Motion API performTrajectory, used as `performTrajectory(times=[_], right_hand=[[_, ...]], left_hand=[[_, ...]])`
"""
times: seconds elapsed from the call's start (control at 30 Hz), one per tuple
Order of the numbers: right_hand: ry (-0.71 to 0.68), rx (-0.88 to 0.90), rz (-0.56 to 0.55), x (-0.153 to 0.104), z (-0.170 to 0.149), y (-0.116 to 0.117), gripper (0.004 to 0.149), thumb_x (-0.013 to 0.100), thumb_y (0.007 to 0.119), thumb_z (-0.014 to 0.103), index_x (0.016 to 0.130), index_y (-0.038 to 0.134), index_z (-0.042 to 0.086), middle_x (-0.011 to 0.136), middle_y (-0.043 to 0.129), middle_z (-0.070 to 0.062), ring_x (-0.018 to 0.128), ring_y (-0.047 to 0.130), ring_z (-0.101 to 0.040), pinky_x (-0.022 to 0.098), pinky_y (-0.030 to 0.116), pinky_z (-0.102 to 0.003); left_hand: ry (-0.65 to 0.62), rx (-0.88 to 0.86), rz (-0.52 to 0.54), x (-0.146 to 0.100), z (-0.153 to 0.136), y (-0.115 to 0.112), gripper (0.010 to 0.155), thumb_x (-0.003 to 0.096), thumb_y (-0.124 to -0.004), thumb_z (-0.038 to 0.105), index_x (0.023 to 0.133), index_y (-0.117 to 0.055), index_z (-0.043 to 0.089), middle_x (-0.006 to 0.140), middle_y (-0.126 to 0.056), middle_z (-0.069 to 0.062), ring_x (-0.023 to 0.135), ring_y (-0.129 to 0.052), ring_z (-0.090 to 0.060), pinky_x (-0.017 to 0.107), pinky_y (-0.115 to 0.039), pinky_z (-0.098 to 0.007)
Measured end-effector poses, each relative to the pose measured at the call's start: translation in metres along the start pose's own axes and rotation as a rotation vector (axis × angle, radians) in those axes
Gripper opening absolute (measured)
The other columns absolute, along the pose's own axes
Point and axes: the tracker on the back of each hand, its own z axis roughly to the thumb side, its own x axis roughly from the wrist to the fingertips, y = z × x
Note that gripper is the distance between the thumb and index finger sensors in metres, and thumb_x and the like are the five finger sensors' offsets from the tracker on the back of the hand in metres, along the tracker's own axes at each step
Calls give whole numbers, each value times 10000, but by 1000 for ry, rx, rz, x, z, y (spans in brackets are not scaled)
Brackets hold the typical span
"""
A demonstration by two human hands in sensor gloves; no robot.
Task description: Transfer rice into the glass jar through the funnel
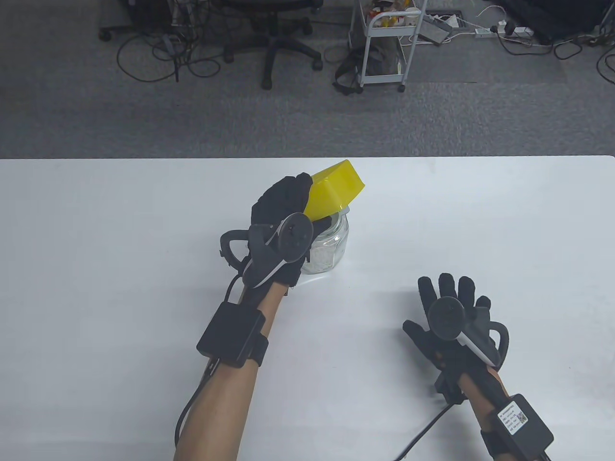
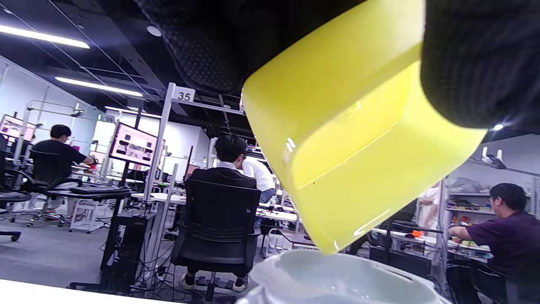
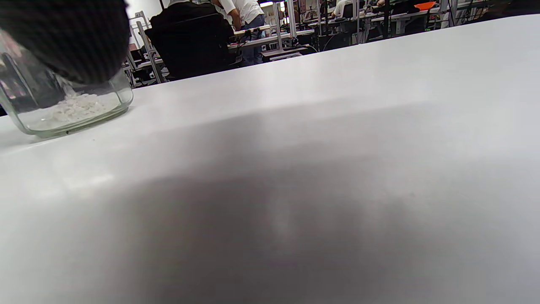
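Observation:
My left hand (image 1: 290, 197) grips a yellow plastic container (image 1: 334, 192) and holds it tipped, its lower corner over the mouth of a glass jar (image 1: 329, 247) at the table's middle. In the left wrist view the container (image 2: 358, 160) hangs just above a pale funnel rim (image 2: 337, 278). White rice (image 3: 76, 109) lies in the bottom of the jar (image 3: 25, 118). My right hand (image 1: 454, 300) rests flat on the table to the jar's front right, fingers spread, holding nothing. One gloved finger (image 3: 63, 38) shows at the top left of the right wrist view.
The white table (image 1: 120, 240) runs the full width, with its far edge behind the jar. Beyond it on the carpet stand an office chair (image 1: 274, 43) and a white cart (image 1: 384, 48).

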Motion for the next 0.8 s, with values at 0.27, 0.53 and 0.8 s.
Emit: performTrajectory(times=[0.27, 0.53, 0.8], right_hand=[[1, 18, -2, 1, -3, 1, 880, 367, 722, 700, 1018, 199, 423, 1181, 187, -81, 1058, 115, -448, 690, 223, -730], [9, 38, -2, 0, -6, -1, 879, 368, 725, 696, 1020, 205, 417, 1181, 190, -80, 1060, 120, -448, 691, 221, -730], [7, 15, 8, 0, -3, 2, 883, 369, 723, 698, 1026, 213, 404, 1181, 197, -83, 1061, 131, -451, 690, 229, -730]], left_hand=[[-17, -4, 16, -2, -7, 1, 919, 373, -975, 694, 1096, -466, 440, 1154, -634, 110, 1096, -820, -152, 802, -777, -430], [248, -405, 140, -12, -71, 21, 920, 383, -904, 771, 1107, -494, 379, 1109, -703, 68, 1019, -908, -146, 758, -834, -388], [658, -549, 37, -66, -184, -10, 939, 411, -831, 854, 1071, -656, 208, 927, -888, -53, 778, -1100, -153, 597, -975, -368]])
